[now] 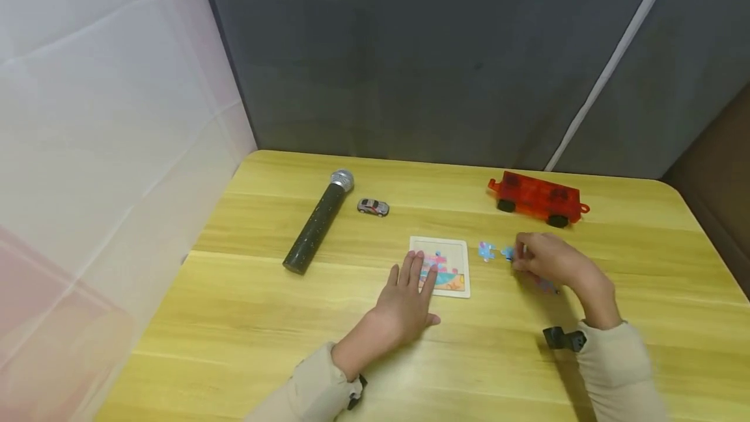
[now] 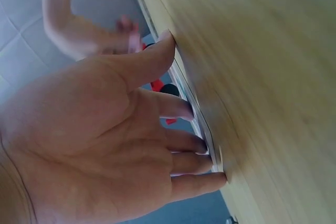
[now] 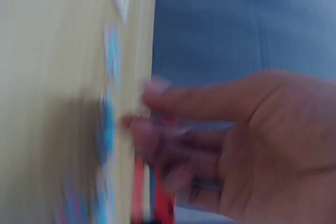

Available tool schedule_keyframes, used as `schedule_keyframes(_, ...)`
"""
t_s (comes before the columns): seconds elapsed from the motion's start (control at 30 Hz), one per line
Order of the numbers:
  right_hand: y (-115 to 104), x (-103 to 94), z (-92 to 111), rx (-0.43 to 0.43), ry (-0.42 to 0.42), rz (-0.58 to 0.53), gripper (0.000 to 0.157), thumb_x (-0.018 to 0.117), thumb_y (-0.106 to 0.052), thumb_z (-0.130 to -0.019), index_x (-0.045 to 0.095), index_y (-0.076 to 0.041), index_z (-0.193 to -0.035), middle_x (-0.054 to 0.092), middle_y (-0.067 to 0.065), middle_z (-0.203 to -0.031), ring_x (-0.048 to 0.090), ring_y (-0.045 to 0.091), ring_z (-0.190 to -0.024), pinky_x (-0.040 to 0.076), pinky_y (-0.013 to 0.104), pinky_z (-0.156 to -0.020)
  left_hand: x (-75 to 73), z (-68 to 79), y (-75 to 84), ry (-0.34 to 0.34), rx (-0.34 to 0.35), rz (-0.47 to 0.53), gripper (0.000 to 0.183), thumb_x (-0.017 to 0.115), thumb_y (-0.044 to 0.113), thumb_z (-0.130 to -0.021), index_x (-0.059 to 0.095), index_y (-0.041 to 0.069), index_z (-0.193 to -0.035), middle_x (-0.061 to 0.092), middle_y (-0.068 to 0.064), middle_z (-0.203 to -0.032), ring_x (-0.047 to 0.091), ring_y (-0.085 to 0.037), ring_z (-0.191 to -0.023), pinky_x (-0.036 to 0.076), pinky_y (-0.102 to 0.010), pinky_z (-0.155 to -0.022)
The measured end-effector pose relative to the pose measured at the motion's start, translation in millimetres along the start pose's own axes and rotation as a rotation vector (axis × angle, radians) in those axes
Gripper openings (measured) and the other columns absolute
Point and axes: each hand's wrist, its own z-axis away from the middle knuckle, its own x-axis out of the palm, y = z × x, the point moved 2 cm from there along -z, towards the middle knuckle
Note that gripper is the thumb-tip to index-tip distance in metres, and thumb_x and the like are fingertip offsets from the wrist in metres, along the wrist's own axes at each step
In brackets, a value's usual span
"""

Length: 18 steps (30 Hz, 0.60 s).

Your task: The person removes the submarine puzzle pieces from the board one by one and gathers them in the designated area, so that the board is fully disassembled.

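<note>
A square puzzle tray with a pale frame lies on the table, its lower part filled with pink, blue and orange pieces. My left hand lies flat across the tray's left side, straight fingers touching it and some pieces. To the right, my right hand hovers with bent fingers over loose puzzle pieces. One blue jigsaw piece lies between tray and hand; another blue piece is by the fingertips. More pieces are partly hidden under the hand. In the blurred right wrist view, nothing shows between the right thumb and fingers.
Behind the right hand stands a red toy wagon with black wheels. A small silver toy car and a black microphone lie at the back left of the wooden table. A grey panel rises behind.
</note>
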Motion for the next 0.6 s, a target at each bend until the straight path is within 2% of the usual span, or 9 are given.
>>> schedule_keyframes(0.1,-35.9,21.8,-24.3,-0.16,0.089,0.042,0.007,0.073,-0.005,-0.104,0.069,-0.003,-0.098,0.068,0.004,-0.083,0.059,0.015,-0.073,0.051,0.031,-0.068,5.9,-2.7,0.2,0.003,-0.006,0.006,0.083,0.045,0.063,-0.112,0.023,0.016,-0.177,0.015,-0.02,-0.183,0.015,-0.035,-0.171,0.029,-0.046,-0.136)
schedule_keyframes(0.17,-55.5,37.1,-38.5,-0.201,0.12,0.073,0.004,0.073,-0.006,-0.104,0.073,-0.003,-0.102,0.07,0.005,-0.095,0.062,0.017,-0.083,0.055,0.034,-0.075,6.8,-3.2,0.3,0.002,-0.007,0.007,0.083,0.045,0.064,-0.112,0.024,0.015,-0.177,0.015,-0.02,-0.183,0.015,-0.035,-0.171,0.029,-0.046,-0.135)
schedule_keyframes(0.27,-73.4,54.8,-50.7,-0.157,0.133,0.099,0.003,0.072,-0.004,-0.105,0.073,-0.002,-0.104,0.066,0.009,-0.102,0.063,0.02,-0.089,0.06,0.037,-0.077,5.8,-3.1,0.4,-0.003,-0.004,0.004,0.084,0.044,0.065,-0.112,0.023,0.016,-0.177,0.015,-0.02,-0.183,0.015,-0.035,-0.171,0.029,-0.046,-0.135)
schedule_keyframes(0.4,-80.1,65.3,-53.5,-0.086,0.186,0.111,0.005,0.074,-0.002,-0.104,0.07,-0.002,-0.1,0.06,0.01,-0.101,0.059,0.02,-0.084,0.058,0.035,-0.071,-0.8,0.1,0.5,-0.014,-0.008,-0.035,0.084,0.042,0.066,-0.112,0.023,0.017,-0.177,0.015,-0.019,-0.183,0.015,-0.034,-0.171,0.029,-0.044,-0.135)
schedule_keyframes(0.6,-73.9,67.7,-57.8,-0.101,0.214,-0.025,0.013,0.073,0.002,-0.103,0.064,-0.004,-0.094,0.064,0.007,-0.088,0.058,0.017,-0.076,0.052,0.03,-0.067,-1.8,0.5,1.3,-0.026,-0.014,-0.04,0.084,0.042,0.066,-0.111,0.022,0.017,-0.177,0.015,-0.018,-0.184,0.015,-0.033,-0.171,0.029,-0.044,-0.135)
